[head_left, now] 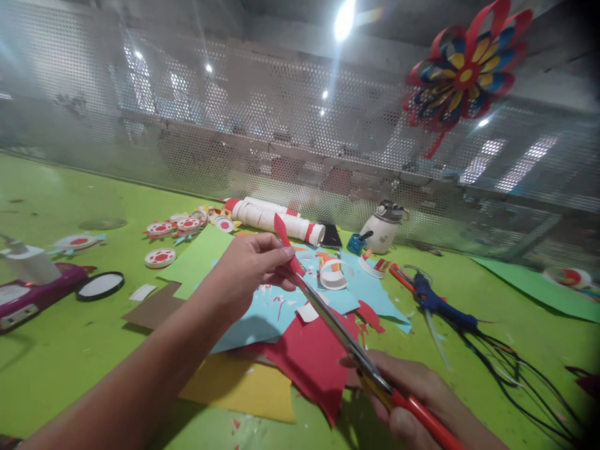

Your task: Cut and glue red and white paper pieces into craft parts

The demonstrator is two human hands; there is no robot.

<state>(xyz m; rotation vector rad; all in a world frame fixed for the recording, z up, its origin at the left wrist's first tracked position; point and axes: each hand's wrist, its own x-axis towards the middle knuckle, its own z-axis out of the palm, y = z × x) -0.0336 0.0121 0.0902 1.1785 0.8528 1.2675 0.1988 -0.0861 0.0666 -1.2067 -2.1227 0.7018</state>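
Pinched between the fingers of my left hand (257, 265) is a small pointed piece of red paper (282, 230). My right hand (403, 387) is wrapped round the red handles of a pair of scissors (337, 328). The long metal blades reach up and left, and their tips meet the lower end of the red piece. Beneath both hands lie a sheet of red paper (300, 359), light blue paper (248, 325) with small scraps on it, and yellow paper (244, 387). A white paper ring (334, 275) sits just beyond the blades.
A glue gun (438, 303) with black cable lies at right. White paper tubes (276, 219), a blue jar (357, 242) and a white bottle (382, 228) stand before a perforated metal screen (281, 125). A purple power strip (42, 297) is at left; a paper flower (466, 75) hangs upper right.
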